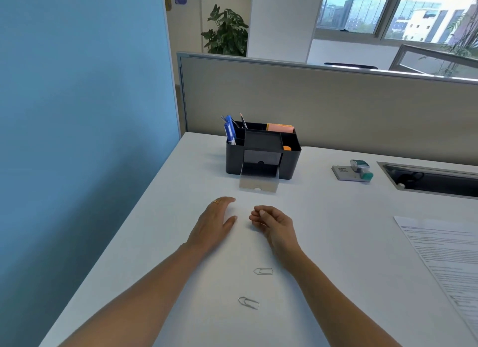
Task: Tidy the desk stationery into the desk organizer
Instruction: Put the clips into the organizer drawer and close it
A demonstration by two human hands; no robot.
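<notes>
Flat left hand (212, 222) is resting, fingers straight; right hand (274, 223) is holding fingers curled, contents can't tell; drawer (259, 182) is sitting open, probably awaiting clips (263, 271).

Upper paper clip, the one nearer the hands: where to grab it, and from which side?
Pinch the paper clip across its long sides, coming from above. It lies flat on the desk, long axis left-right, so it will likely help to lift a rounded end first.

Black plastic desk organizer (262, 163) on a plain white desk top (336, 217), beside a flat blue wall panel (82, 113).
Its pens (229, 131) are blue, its sticky notes (280, 128) orange-pink; the wire paper clips (263, 271) are silver, and the white paper sheet (439, 245) is striped with dark print.
</notes>
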